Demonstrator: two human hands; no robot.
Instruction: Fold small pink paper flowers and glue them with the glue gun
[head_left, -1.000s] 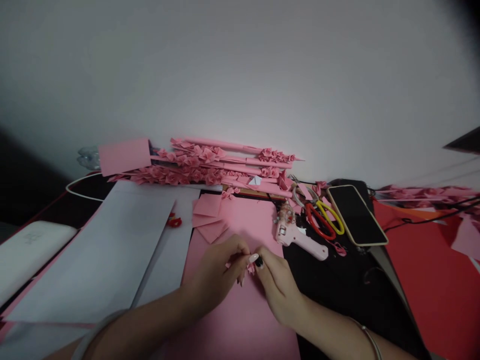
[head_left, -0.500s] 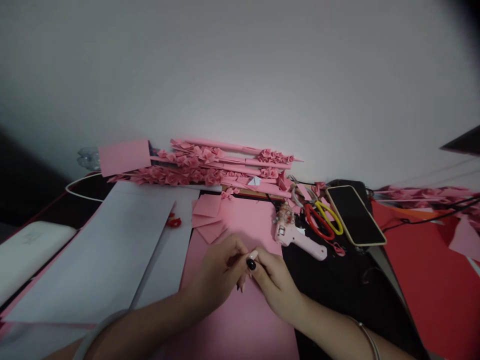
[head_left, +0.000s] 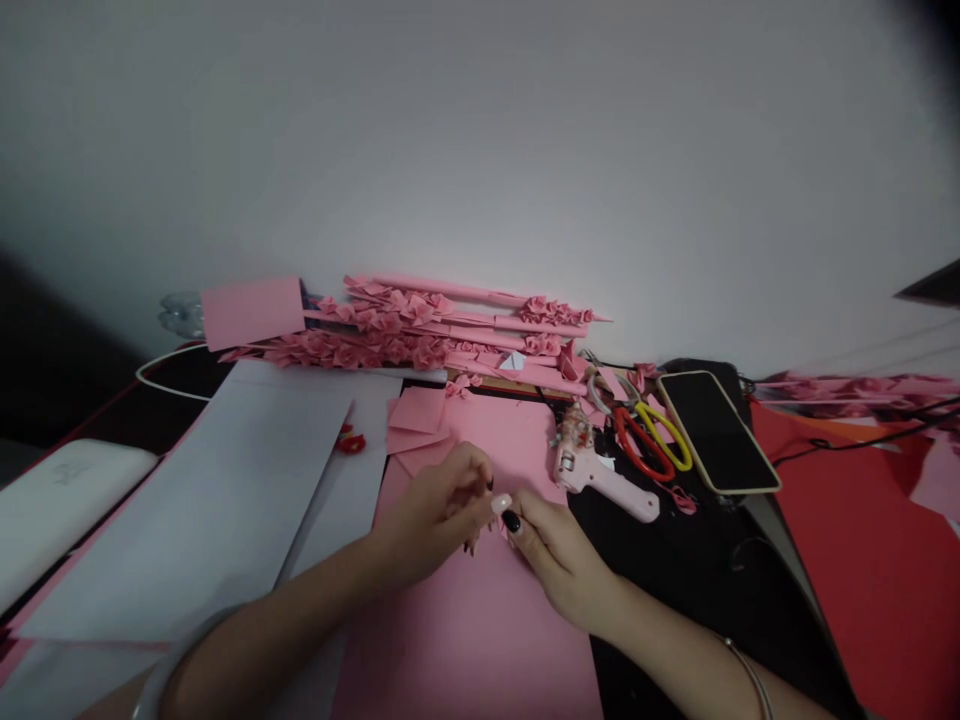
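Observation:
My left hand and my right hand meet above a large pink sheet. Both have curled fingers, and their thumbs and fingertips pinch close together. Between them shows a bit of a small piece of pink paper; most of it is hidden by the fingers, so its folds cannot be made out. Just beyond my left hand lie several small pink paper squares. A pale pink glue gun rests to the right of my right hand.
Pink paper flower stems are piled along the wall. White sheets and a white power bank-like block lie left. At right are red-and-yellow-handled scissors, a phone and red paper.
My left hand has shifted slightly up and left, its fingers lifting a little. The thumbs have changed their pinch, and the view has shifted slightly.

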